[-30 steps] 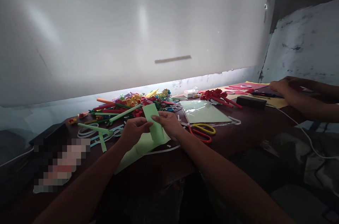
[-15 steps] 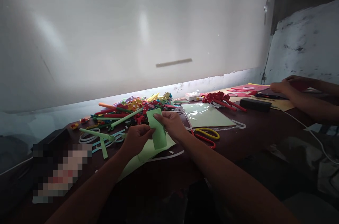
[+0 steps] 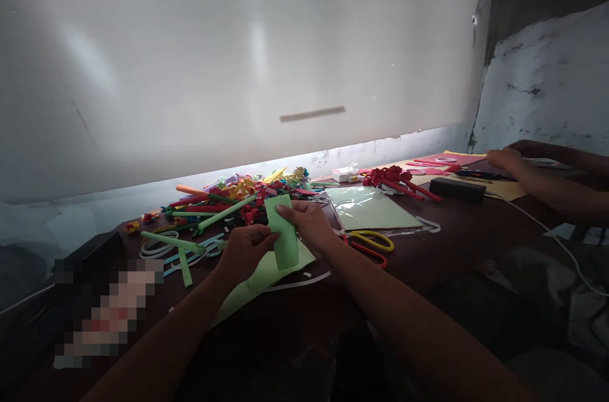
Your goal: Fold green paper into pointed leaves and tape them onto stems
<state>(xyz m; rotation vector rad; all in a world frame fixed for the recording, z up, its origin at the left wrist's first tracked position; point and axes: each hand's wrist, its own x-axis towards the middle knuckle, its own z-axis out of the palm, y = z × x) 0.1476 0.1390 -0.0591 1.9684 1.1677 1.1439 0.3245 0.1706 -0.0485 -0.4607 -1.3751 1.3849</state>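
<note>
A small green paper strip (image 3: 285,246) is held upright between both hands above the dark table. My right hand (image 3: 310,219) pinches its upper right edge, thumb on the near face. Lower on the left edge, my left hand (image 3: 247,250) grips the same strip between thumb and fingers. Beneath it lies a larger light green paper sheet (image 3: 271,276), partly hidden by my left arm. Scissors with yellow and red handles (image 3: 373,242) rest to the right of my right forearm. Rolled green paper tubes (image 3: 174,240) lie to the left of my left hand.
A colourful heap of paper pieces (image 3: 238,196) sits behind my hands. Green paper in a clear sleeve (image 3: 375,208), red paper flowers (image 3: 387,177) and a black box (image 3: 457,189) lie to the right. At far right, another person's hands (image 3: 509,158) work over coloured paper.
Both my hands keep their hold on the green strip, with hardly any movement. The other person's hands shift slightly, and the red paper by them is less visible.
</note>
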